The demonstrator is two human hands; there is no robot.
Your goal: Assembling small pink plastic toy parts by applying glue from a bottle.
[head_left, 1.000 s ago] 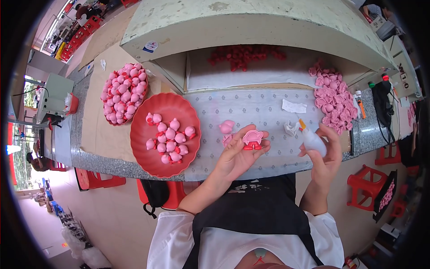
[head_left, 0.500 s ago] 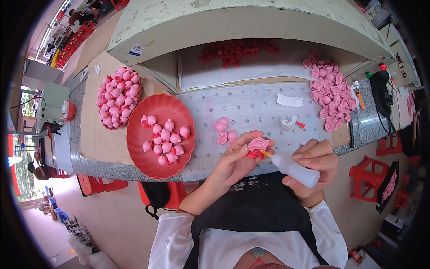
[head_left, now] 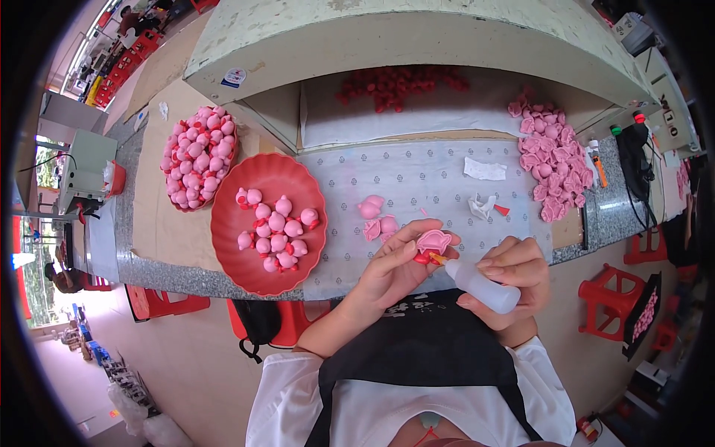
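My left hand [head_left: 391, 268] is closed on a small pink piece with a hollow, ruffled rim [head_left: 433, 241], its fingertips and thumb pinching the sides. A glossy red part [head_left: 421, 258] shows at the lower edge of that piece. In my right hand [head_left: 518, 279] lies a translucent white squeeze bottle [head_left: 484, 289], tilted, with its yellow nozzle [head_left: 438, 258] at the red part. Whether liquid is coming out is too small to tell. Just beyond my left hand, a few loose pink pieces [head_left: 370, 206] lie on the printed white sheet [head_left: 417, 167].
On the left stand a red scalloped dish [head_left: 316, 216] with several pink-and-red figures and a fuller dish [head_left: 199, 158]. Pink pieces are heaped [head_left: 551, 164] at right, red ones [head_left: 395, 89] under the shelf [head_left: 417, 45]. Paper scraps [head_left: 484, 169] and an orange tool [head_left: 600, 170] lie nearby.
The bottle in my right hand has shifted slightly left, and its nozzle sits closer in against the red part. The piece in my left hand is turned a little.
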